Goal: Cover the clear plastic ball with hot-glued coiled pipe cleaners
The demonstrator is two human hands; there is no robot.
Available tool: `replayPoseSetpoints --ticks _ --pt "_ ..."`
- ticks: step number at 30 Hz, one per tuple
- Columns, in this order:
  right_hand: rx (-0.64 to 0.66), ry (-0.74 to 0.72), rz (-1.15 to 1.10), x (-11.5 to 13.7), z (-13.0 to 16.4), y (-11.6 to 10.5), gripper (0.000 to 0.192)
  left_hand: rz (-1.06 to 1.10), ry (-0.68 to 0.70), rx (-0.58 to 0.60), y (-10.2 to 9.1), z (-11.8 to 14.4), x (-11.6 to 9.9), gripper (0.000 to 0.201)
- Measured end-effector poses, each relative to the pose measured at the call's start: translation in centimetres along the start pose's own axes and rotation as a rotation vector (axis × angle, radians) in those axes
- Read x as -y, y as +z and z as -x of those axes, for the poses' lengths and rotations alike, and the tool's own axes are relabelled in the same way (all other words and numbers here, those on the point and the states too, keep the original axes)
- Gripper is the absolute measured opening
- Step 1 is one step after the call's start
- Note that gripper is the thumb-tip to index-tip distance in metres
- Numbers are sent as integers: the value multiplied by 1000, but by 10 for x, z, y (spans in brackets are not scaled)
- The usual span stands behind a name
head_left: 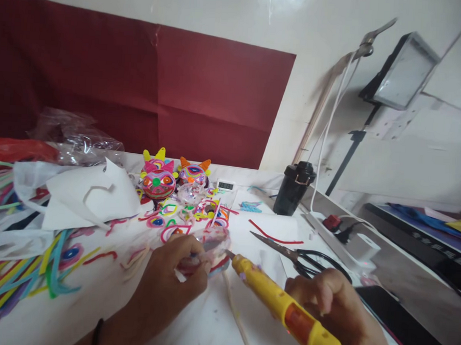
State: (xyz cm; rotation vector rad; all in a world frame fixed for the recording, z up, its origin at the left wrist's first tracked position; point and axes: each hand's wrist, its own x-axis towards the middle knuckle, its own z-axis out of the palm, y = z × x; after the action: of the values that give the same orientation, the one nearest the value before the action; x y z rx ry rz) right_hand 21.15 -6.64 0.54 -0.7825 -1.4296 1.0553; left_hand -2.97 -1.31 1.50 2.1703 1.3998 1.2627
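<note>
My left hand (173, 281), with a dark band at its wrist, pinches a clear plastic piece (214, 242) that has reddish and bluish colour along its lower edge. Motion blur hides the piece's exact shape. In my right hand (335, 309) is a yellow hot glue pen (273, 295) with an orange window. Its metal tip points left and is close to the clear piece; whether they touch I cannot tell. A pale cord (235, 303) runs down the table from below the piece. Black-handled scissors (294, 253) lie just beyond my right hand.
Decorated round animal heads (158, 182) stand at the back beside a small digital timer (225, 185). Colourful pipe cleaners (33, 264) and white paper (90, 195) cover the left side. A red pipe cleaner (275, 239), black bottle (294, 189), power strip (339, 241) and phone (405, 318) are on the right.
</note>
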Motion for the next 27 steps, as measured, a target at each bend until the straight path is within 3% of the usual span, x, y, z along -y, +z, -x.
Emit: replayPoseSetpoints --ticks 4,11,16,24,27 --pt "95 -19 58 -3 -1 -8 38 -3 16 -24 -1 -1 -2 15" --pt "-76 31 -74 3 -2 6 45 -10 38 -63 -4 -4 -6 15" --pt "-101 22 -70 1 -7 5 50 -3 33 -79 -5 -4 -8 19" --pt "-91 83 4 -5 -3 12 46 268 -243 -23 -1 -4 5 22" --pt "-16 159 51 -7 1 14 47 421 -343 -34 1 -8 9 21"
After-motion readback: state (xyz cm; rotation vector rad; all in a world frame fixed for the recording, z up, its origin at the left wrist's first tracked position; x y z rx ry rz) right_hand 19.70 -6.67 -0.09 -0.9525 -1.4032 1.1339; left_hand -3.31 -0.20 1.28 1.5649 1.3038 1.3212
